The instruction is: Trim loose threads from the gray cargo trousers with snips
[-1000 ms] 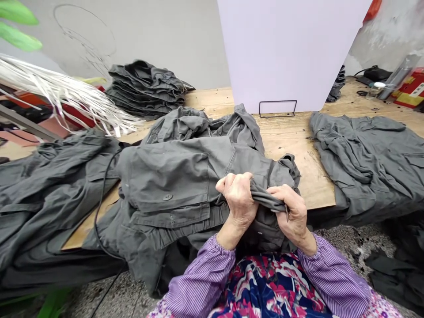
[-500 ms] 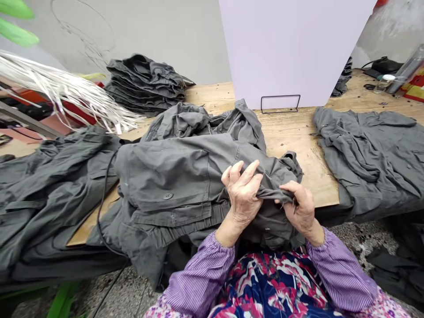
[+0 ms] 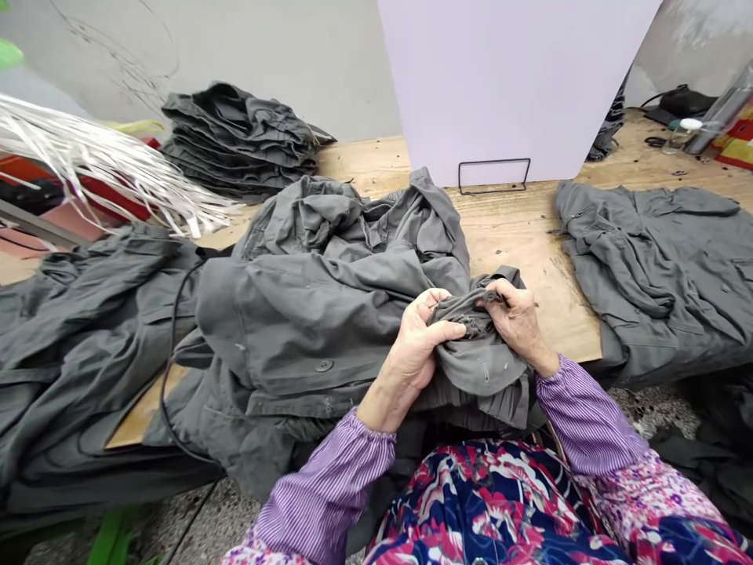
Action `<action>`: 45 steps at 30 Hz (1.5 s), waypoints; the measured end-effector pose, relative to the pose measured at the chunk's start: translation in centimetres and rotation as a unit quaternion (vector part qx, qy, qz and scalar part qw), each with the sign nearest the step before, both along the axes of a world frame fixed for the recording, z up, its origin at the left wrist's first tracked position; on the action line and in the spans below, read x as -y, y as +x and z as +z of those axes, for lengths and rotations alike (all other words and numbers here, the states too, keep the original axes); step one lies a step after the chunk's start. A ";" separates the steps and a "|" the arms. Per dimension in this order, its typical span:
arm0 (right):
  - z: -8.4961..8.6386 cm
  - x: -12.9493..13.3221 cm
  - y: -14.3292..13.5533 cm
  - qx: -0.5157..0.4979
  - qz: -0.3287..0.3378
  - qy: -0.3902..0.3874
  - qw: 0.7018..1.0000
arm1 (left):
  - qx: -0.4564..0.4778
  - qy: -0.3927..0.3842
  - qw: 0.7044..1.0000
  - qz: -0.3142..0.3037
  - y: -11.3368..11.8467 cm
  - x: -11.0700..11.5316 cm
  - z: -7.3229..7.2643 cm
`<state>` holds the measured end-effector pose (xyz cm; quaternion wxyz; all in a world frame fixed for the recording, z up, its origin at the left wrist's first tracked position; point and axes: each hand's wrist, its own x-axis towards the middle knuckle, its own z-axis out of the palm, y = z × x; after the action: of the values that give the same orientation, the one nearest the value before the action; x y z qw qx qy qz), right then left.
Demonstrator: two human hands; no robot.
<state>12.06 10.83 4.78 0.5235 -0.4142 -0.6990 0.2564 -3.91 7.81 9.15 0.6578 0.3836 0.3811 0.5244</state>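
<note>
A dark grey cotton garment [image 3: 306, 306], with a button and a pocket flap showing, lies across the wooden table in front of me. My left hand [image 3: 420, 337] grips a bunched part of it, thumb on top and fingers underneath. Close by on the right, my right hand [image 3: 511, 314] pinches the same bunched cloth. A rounded flap with a buttonhole slit hangs below, between the hands. Loose threads show at the gathered edge. Whether my right fingers hold anything small besides the cloth is hidden.
A folded grey stack [image 3: 241, 141] stands behind on the left, near a bundle of white strips [image 3: 118, 165]. More grey garments [image 3: 659, 267] lie at right and far left. A pale board [image 3: 506, 78] stands at the back. A black cable [image 3: 170, 353] crosses the table's left part.
My left hand has turned from lying palm-down on the cloth to gripping it thumb-up. The garment's right end is gathered up, its flap now visible. My right hand has moved slightly up and left.
</note>
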 end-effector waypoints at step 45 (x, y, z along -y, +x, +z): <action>3.4 3.4 0.8 -0.231 0.024 -0.154 0.960 | -0.429 0.295 0.826 0.214 1.8 1.2 0.2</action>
<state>12.89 7.47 8.14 0.5943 -0.4027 -0.5207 0.4621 -2.12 6.60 9.32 0.1547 0.6546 0.5246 0.5219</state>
